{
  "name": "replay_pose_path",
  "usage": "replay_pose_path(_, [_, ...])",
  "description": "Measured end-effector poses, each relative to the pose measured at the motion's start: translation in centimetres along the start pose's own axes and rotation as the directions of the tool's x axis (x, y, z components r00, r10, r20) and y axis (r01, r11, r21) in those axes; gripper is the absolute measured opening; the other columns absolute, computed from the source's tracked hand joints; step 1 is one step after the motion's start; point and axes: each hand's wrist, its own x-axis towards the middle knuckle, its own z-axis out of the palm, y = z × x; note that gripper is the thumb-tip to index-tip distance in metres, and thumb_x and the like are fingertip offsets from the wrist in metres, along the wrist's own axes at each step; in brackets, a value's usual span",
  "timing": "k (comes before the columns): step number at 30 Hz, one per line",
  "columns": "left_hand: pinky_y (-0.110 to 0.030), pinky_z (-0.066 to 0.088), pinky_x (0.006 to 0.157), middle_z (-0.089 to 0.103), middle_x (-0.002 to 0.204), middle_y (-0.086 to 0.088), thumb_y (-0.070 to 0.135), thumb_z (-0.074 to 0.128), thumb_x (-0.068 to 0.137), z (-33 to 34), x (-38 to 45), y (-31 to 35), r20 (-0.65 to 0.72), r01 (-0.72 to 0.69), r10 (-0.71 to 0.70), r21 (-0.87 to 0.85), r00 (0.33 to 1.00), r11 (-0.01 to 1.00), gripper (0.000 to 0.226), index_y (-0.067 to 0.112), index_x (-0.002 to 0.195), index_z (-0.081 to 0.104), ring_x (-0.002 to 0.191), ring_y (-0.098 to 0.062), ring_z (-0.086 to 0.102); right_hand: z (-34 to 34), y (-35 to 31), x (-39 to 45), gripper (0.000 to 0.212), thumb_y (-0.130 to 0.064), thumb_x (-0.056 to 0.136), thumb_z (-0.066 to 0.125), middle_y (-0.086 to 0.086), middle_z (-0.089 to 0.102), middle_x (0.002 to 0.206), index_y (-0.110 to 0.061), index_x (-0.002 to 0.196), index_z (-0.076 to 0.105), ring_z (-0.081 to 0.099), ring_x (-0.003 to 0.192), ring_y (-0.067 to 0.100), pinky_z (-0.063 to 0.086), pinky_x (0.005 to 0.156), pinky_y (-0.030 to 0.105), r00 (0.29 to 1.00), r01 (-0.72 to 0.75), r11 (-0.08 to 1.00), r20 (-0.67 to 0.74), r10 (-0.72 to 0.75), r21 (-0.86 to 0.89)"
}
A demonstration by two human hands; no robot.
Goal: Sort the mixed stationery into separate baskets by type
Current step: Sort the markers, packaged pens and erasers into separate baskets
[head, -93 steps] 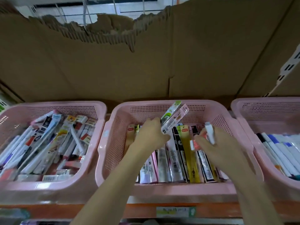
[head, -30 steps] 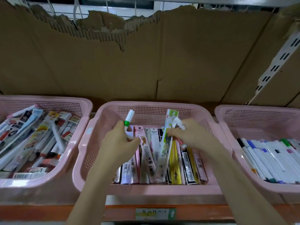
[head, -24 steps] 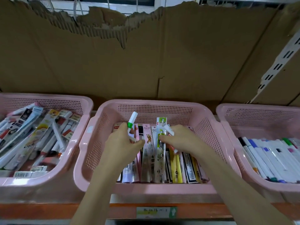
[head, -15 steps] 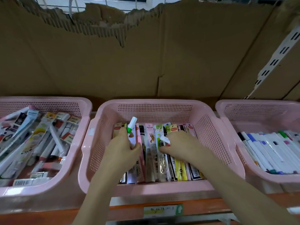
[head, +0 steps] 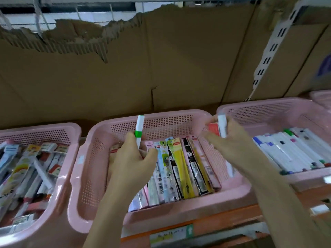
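Three pink baskets stand in a row on the shelf. The middle basket (head: 179,117) holds flat pen packs standing on edge. My left hand (head: 132,160) is over its left part and grips a white marker with a green band (head: 139,130), pointing up. My right hand (head: 231,144) is raised over the gap between the middle and right baskets and holds a white marker (head: 222,127) together with a small red item (head: 213,128). The right basket (head: 265,108) contains several white markers with coloured caps. The left basket (head: 44,131) is piled with mixed packaged pens.
Torn brown cardboard (head: 161,68) backs the shelf. A white slotted shelf rail (head: 268,51) slants at the upper right. An orange shelf edge with a price label (head: 172,235) runs below the baskets. The corner of another pink basket (head: 322,97) shows at far right.
My right hand has let the green pack into the middle basket and risen to the right with a white marker and a red item. My left hand keeps the green-banded marker. The view shifted.
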Motion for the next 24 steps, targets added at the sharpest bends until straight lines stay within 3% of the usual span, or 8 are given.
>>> replay_pose_path(4, [-0.016,0.034,0.039,0.038,0.055,0.007,0.026,0.069,0.082,4.0,-0.4,3.9,0.023,-0.039,0.04,-0.064,0.999,0.997,0.029,0.023,0.087,0.04,0.041,-0.004,0.036,-5.3,2.6,1.2,0.01,-0.018,0.093,0.054,-0.002,0.06,0.071,-0.024,0.086,0.051,0.061,0.057,0.008,0.051,0.057,0.027,0.971,-0.016,0.951,-0.222,0.088,0.308])
replay_pose_path(7, [-0.014,0.032,0.039,0.036,0.049,0.011,0.02,0.068,0.084,8.9,-0.5,7.0,0.038,-0.083,0.087,-0.096,0.995,0.992,0.027,0.023,0.092,0.043,0.041,-0.004,0.037,-9.9,5.8,1.9,0.014,-0.022,0.094,0.05,-0.007,0.051,0.063,-0.022,0.081,0.046,0.051,0.048,0.004,0.046,0.051,0.024,0.958,-0.018,0.957,-0.269,0.099,0.29])
replay_pose_path(12, [-0.021,0.039,0.046,0.043,0.058,0.007,0.011,0.046,0.094,18.3,-0.3,12.7,0.164,-0.083,0.101,-0.113,0.981,0.99,0.019,0.027,0.085,0.043,0.047,-0.005,0.042,-17.5,12.4,3.9,0.021,-0.023,0.091,0.054,-0.012,0.05,0.057,-0.023,0.074,0.042,0.057,0.062,0.02,0.05,0.065,0.043,0.967,-0.075,0.979,-0.225,0.118,0.19])
replay_pose_path(14, [-0.034,0.055,0.062,0.055,0.07,-0.002,0.012,0.042,0.096,21.5,0.0,14.6,0.222,0.006,0.025,-0.14,0.975,0.99,0.015,0.026,0.093,0.048,0.064,-0.012,0.057,-19.8,14.6,4.6,0.02,-0.014,0.09,0.054,0.0,0.054,0.067,-0.021,0.074,0.045,0.066,0.074,0.031,0.054,0.065,0.039,0.968,-0.109,0.971,-0.201,0.152,0.211])
replay_pose_path(16, [-0.037,0.054,0.075,0.06,0.086,-0.01,0.011,0.042,0.097,24.0,0.5,15.8,0.246,0.065,-0.034,-0.122,0.969,0.99,0.012,0.018,0.103,0.05,0.08,-0.021,0.062,-21.2,16.4,5.1,0.024,-0.007,0.088,0.054,0.002,0.06,0.065,-0.022,0.071,0.048,0.07,0.075,0.027,0.057,0.071,0.042,0.968,-0.154,0.955,-0.155,0.197,0.252])
replay_pose_path(19, [-0.016,0.048,0.052,0.058,0.085,0.0,0.012,0.043,0.097,26.5,1.2,16.1,0.259,0.075,-0.075,0.009,0.963,0.997,0.011,0.021,0.094,0.047,0.069,-0.012,0.057,-22.3,18.1,5.7,0.024,-0.007,0.087,0.058,-0.002,0.061,0.062,-0.025,0.07,0.053,0.065,0.059,0.012,0.056,0.07,0.042,0.978,-0.143,0.966,-0.117,0.171,0.215])
replay_pose_path(21, [-0.02,0.047,0.051,0.061,0.091,0.0,0.019,0.043,0.098,27.5,1.6,15.6,0.266,0.104,-0.132,0.12,0.955,0.987,0.004,0.02,0.096,0.046,0.067,-0.009,0.057,-22.6,18.9,6.0,0.019,-0.016,0.09,0.059,-0.006,0.061,0.064,-0.029,0.076,0.058,0.06,0.058,0.01,0.054,0.067,0.037,0.987,-0.112,0.98,-0.092,0.128,0.167])
replay_pose_path(24, [-0.037,0.056,0.067,0.065,0.093,-0.005,0.028,0.044,0.097,28.8,2.0,15.3,0.251,0.133,-0.192,0.234,0.949,0.963,0.015,0.014,0.096,0.05,0.076,-0.02,0.065,-22.8,19.4,6.7,0.017,-0.021,0.093,0.053,-0.005,0.058,0.063,-0.027,0.077,0.056,0.056,0.062,0.015,0.052,0.066,0.037,0.994,-0.09,0.99,-0.055,0.097,0.109])
